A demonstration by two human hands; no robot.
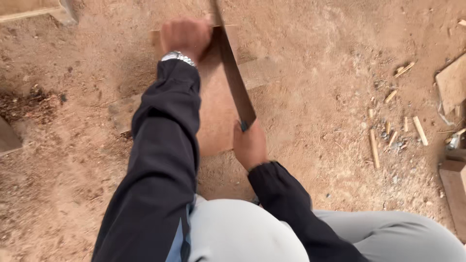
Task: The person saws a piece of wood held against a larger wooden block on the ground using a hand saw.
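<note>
In the head view, a long dark blade [234, 73] with a flat, narrow, dull surface is seen laid across a reddish-brown board [217, 104]. One blade and one board are counted. The blade's long axis runs from the handle near the body up and slightly left, away from the person, past the board's far edge. The right hand [249, 145] is closed tight round the handle. The left hand [185, 36], a metal wristwatch [178, 57] at its wrist, is curled over the board's far edge. Several wood offcuts [383, 131] lie scattered on the sandy ground [315, 97] to the right.
</note>
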